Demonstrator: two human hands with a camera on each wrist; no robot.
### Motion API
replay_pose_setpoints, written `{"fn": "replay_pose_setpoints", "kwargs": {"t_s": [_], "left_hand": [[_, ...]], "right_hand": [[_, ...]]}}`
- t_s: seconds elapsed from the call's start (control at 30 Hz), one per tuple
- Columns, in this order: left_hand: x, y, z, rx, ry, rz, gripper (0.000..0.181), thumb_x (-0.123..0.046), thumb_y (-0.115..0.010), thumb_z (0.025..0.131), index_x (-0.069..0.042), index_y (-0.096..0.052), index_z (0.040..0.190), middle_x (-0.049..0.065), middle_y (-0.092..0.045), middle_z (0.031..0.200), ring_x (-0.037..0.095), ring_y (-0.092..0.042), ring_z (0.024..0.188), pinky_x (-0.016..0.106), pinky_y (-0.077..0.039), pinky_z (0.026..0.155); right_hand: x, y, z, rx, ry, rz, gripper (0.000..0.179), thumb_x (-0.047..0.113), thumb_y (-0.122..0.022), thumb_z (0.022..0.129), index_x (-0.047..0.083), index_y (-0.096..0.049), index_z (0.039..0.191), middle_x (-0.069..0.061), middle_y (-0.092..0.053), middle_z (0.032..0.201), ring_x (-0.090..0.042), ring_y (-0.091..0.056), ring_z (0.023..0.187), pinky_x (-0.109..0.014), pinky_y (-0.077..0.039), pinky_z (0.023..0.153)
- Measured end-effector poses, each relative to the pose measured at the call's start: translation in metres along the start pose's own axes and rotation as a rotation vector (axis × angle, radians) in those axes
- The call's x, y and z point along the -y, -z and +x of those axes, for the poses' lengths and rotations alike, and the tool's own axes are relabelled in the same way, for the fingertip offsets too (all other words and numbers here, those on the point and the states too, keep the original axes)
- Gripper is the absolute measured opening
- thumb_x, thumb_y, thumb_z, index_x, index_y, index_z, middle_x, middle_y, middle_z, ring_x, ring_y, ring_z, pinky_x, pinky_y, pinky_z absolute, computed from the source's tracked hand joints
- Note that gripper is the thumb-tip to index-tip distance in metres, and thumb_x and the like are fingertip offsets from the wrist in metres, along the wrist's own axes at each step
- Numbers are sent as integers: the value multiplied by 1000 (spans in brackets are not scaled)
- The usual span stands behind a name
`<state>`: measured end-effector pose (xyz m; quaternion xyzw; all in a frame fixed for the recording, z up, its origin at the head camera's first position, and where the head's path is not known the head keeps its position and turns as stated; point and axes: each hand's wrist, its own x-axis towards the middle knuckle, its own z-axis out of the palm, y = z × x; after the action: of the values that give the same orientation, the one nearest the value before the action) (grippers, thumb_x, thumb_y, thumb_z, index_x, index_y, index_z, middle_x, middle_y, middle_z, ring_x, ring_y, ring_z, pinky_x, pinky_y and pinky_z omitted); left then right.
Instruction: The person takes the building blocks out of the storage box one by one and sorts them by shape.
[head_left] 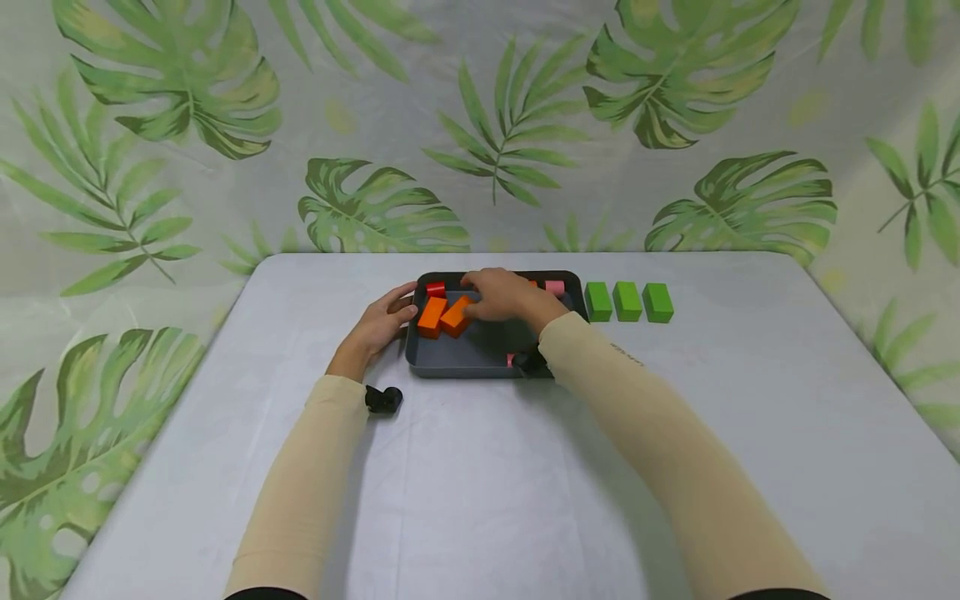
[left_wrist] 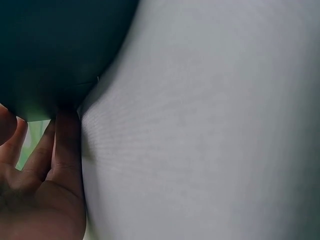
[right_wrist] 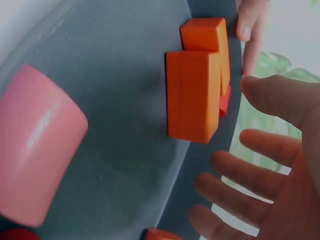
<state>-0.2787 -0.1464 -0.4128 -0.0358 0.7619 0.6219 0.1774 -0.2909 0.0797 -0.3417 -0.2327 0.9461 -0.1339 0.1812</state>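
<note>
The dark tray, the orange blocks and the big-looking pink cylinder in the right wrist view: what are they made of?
Dark tray: coated metal or plastic, I can't tell which; smooth, with rounded corners.
Orange blocks: perhaps painted wood, possibly plastic; even colour, crisp edges.
Pink cylinder: likewise; satin finish, judging by the soft highlight.

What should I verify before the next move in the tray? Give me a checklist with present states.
1. Left grip touching tray: ok, fingers against its left end.
2. Right grip free: ok, fingers apart, nothing held.
3. Two left orange blocks inside tray: ok.
4. Gap between those two: cannot tell; they look very close.
5. Green blocks outside tray: ok, three in a row to its right.
6. Whole tray visible from the head: not ok, right grip and sleeve hide part.
</note>
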Motion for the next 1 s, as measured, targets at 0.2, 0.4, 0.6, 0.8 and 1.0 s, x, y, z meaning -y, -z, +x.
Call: {"fn": "replay_pose_setpoints", "kwargs": {"t_s": [0.2, 0.4, 0.6, 0.8, 1.0], "left_hand": [[0, 1, -1, -3, -18, -20, 56, -15, -49, 105, -29, -32, 156, 8, -29, 164, 27, -36, 149, 47, -33, 122], [1, 1, 0, -2, -10, -20, 56, -16, -50, 104, -30, -33, 156, 7, -31, 164, 26, -36, 148, 46, -33, 122], [2, 0, 0, -5, -13, -22, 56, -16, -50, 104, -30, -33, 156, 7, -31, 164, 26, -37, 148, 46, -34, 122], [2, -1, 1, -10, -13, -20, 56, -16, -50, 104, -30, -33, 156, 7, -32, 163, 26, -38, 148, 46, -35, 121], [-3, -2, -3, -5, 7, -36, 57, -15, -50, 104, -29, -32, 156, 7, -31, 164, 26, -36, 149, 46, -32, 123]], "right_hand": [[7, -7, 8, 6, -36, -10, 61, 44, -60, 96, 12, -47, 146, -8, -55, 145, -25, -55, 124, -44, -46, 110], [14, -16, 14, 5, -76, -42, 65, 48, -66, 92, 9, -51, 142, -8, -60, 134, -24, -56, 108, -40, -51, 98], [15, -20, 16, 13, -64, -25, 63, 37, -69, 92, 9, -49, 144, -9, -58, 139, -25, -55, 111, -40, -49, 105], [15, -20, 17, 21, -39, -10, 62, 32, -68, 92, 7, -48, 145, -10, -56, 141, -25, -54, 113, -39, -48, 108], [16, -21, 17, 0, -40, -4, 66, 36, -71, 90, 6, -48, 145, -11, -56, 142, -26, -55, 115, -39, -47, 109]]}}
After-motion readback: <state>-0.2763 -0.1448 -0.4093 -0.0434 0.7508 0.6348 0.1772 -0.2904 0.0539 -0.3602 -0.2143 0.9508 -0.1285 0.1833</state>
